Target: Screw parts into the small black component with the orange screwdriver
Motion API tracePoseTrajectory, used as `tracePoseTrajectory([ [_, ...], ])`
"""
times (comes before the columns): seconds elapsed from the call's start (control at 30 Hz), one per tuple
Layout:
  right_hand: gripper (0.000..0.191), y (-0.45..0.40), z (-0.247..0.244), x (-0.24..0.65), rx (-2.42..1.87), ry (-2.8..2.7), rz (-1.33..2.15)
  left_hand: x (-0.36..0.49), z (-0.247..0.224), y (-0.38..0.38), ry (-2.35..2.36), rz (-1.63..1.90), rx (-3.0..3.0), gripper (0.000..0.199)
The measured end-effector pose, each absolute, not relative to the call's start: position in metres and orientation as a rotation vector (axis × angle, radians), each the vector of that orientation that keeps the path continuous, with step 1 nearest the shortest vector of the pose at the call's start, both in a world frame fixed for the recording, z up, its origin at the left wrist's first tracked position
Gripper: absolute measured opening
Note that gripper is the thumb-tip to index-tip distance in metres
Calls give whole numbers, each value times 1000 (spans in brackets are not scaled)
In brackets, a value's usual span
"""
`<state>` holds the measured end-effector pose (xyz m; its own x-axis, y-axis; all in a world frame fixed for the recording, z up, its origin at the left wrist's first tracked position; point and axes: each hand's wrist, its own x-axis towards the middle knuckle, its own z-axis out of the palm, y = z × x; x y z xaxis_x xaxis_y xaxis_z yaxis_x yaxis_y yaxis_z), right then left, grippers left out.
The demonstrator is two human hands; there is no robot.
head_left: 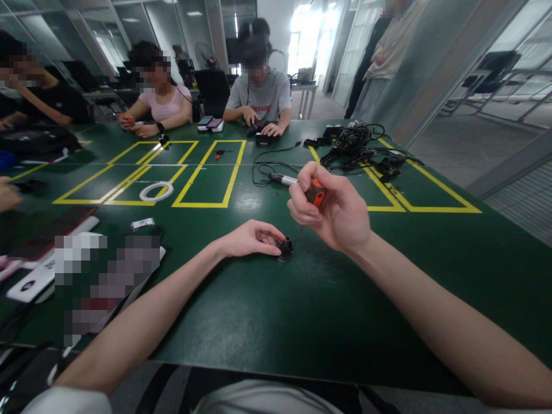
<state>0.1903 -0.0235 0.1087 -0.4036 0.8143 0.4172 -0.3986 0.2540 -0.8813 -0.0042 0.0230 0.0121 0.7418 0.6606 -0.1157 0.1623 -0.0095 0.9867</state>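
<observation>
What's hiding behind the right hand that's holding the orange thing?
Behind the right hand, part of a silver-and-black rod and yellow tape show on the table. The hand covers the rod's right end, so that can't be seen.

There is one left hand [245,238], one right hand [338,210], one screwdriver [318,195] and one small black part [285,248]. One green table [388,293] holds one white ring [160,198] and one big heap of black wires [354,140]. I see three people [261,92] sitting at its far side.
</observation>
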Motion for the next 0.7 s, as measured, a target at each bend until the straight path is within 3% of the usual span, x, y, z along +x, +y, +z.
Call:
tracePoseTrajectory([
  [0.3, 30, -27, 110, 188, -390, -1428, 1383, 1, 14, 8, 730, 544, 1667, 38],
  [0.5, 39, -33, 114, 184, -420, -1449, 1344, 1, 15, 8, 754, 494, 1583, 44],
  [0.7, 30, -38, 111, 183, -390, -1431, 1381, -1, 16, 11, 746, 472, 1578, 40],
])
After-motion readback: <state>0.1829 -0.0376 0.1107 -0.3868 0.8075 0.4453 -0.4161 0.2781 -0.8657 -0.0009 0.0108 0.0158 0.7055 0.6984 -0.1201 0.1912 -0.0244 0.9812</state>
